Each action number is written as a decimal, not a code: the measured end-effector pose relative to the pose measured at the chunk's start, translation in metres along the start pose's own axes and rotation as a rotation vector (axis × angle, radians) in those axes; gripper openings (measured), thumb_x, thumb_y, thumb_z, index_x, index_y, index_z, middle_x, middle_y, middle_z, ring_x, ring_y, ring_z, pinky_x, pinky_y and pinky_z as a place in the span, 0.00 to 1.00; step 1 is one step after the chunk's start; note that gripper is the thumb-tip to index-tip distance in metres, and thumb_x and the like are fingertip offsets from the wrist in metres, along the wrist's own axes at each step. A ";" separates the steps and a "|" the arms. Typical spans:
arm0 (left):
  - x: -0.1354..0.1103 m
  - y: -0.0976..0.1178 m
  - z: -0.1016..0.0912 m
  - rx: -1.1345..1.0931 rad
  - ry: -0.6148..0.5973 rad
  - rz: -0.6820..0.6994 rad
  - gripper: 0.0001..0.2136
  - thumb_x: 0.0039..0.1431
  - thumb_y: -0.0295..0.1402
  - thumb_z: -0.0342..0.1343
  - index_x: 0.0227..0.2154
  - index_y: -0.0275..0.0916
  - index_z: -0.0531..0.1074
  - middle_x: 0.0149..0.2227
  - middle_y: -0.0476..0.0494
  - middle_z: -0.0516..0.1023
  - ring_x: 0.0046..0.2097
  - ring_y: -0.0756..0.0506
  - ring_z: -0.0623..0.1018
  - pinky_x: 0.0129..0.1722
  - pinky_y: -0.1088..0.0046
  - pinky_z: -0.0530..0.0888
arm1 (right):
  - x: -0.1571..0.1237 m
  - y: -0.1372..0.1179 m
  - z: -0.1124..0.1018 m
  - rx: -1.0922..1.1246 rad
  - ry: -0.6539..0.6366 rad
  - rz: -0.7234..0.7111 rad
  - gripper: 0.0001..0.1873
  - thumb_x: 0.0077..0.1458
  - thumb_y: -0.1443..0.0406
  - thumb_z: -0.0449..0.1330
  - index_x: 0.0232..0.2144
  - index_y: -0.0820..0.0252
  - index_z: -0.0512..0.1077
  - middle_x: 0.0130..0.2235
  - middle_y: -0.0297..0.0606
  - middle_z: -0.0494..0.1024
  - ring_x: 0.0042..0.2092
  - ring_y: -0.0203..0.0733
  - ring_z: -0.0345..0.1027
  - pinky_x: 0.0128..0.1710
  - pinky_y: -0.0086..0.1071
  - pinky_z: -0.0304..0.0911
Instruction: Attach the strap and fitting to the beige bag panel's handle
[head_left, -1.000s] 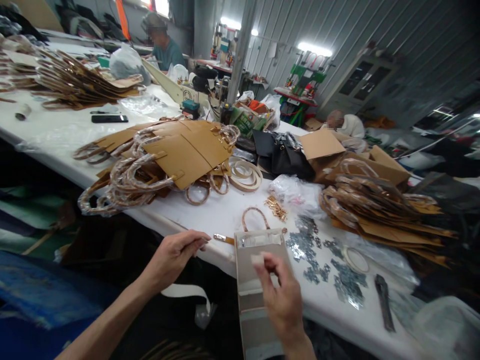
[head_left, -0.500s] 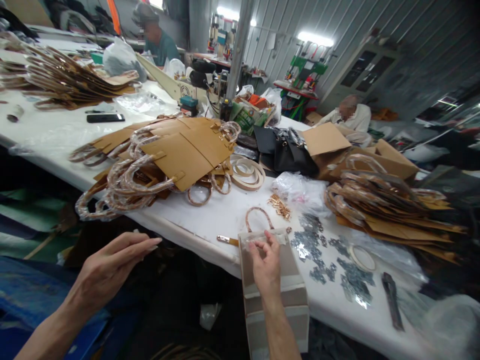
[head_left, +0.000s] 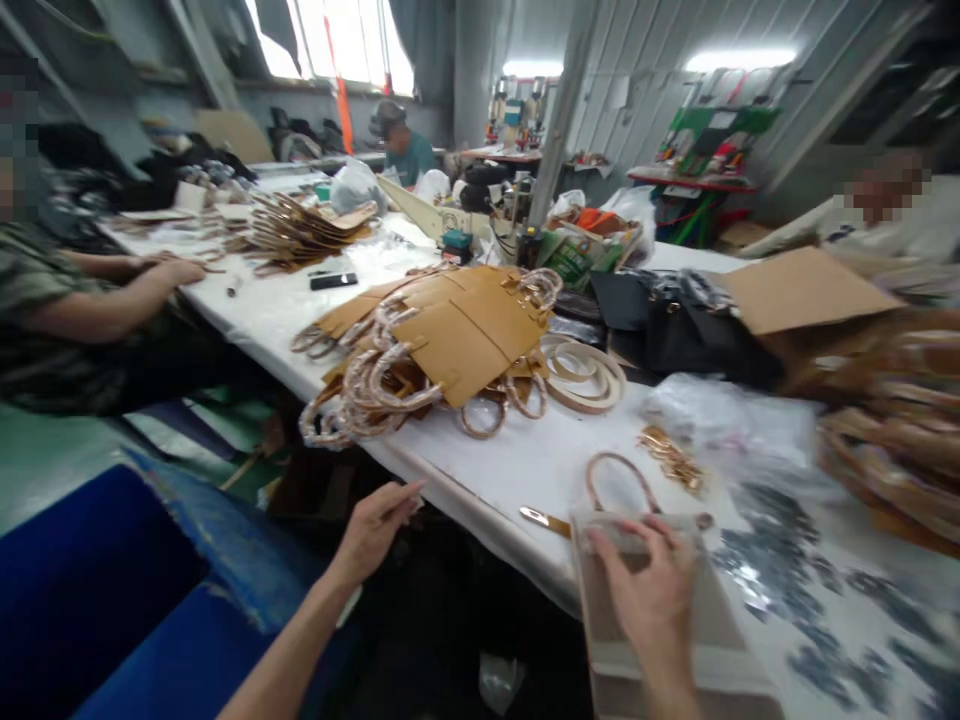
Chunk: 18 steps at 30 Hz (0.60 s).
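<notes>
— What has moved since half a second ago?
— The view has swung left, and the left hand (head_left: 379, 525) has come up from below the tabletop (head_left: 517, 465) to its near edge. The right hand (head_left: 649, 595) stays pressed on the grey bag panel (head_left: 712, 650).
— How are the hands set?
— The left one is loosely curled, thumb against fingers; I cannot tell what it pinches. The right one lies flat and open, fingertips at the panel's top edge.
— And where is that panel?
— It hangs over the near edge of the tabletop, just before a brown loop handle (head_left: 619, 480).
— Any containers farther back?
— A cardboard box (head_left: 806, 295) with its flap up; its contents are hidden. Left of it lie stacked tan panels (head_left: 457, 335) with wrapped handles.
</notes>
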<state>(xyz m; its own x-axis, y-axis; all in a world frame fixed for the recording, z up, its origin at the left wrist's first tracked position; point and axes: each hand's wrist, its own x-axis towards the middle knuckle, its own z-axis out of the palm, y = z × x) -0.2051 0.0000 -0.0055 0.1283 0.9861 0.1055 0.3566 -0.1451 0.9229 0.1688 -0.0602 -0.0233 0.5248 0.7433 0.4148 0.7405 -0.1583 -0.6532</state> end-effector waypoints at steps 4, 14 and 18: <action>0.007 -0.016 0.016 -0.017 0.055 -0.069 0.23 0.69 0.43 0.55 0.62 0.39 0.72 0.30 0.51 0.71 0.32 0.49 0.72 0.39 0.72 0.71 | 0.004 0.018 0.008 0.004 0.033 -0.084 0.37 0.55 0.32 0.55 0.32 0.59 0.80 0.52 0.58 0.73 0.54 0.68 0.67 0.60 0.60 0.61; 0.031 -0.027 0.048 -0.086 0.180 -0.141 0.39 0.69 0.45 0.52 0.74 0.36 0.40 0.27 0.56 0.65 0.30 0.49 0.69 0.36 0.72 0.70 | 0.007 0.021 0.008 0.018 0.004 -0.041 0.46 0.50 0.25 0.50 0.32 0.59 0.81 0.50 0.57 0.74 0.54 0.71 0.67 0.56 0.64 0.63; 0.033 -0.015 0.048 -0.020 0.216 -0.206 0.41 0.66 0.49 0.55 0.73 0.36 0.45 0.29 0.52 0.75 0.33 0.45 0.76 0.43 0.66 0.74 | 0.002 0.016 0.003 0.109 0.034 -0.023 0.37 0.54 0.32 0.57 0.33 0.58 0.81 0.50 0.54 0.72 0.53 0.65 0.68 0.54 0.62 0.67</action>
<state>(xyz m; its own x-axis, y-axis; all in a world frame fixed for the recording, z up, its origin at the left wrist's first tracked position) -0.1614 0.0310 -0.0334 -0.1452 0.9894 -0.0101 0.3364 0.0590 0.9399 0.1801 -0.0594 -0.0353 0.5230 0.7235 0.4505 0.7034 -0.0679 -0.7075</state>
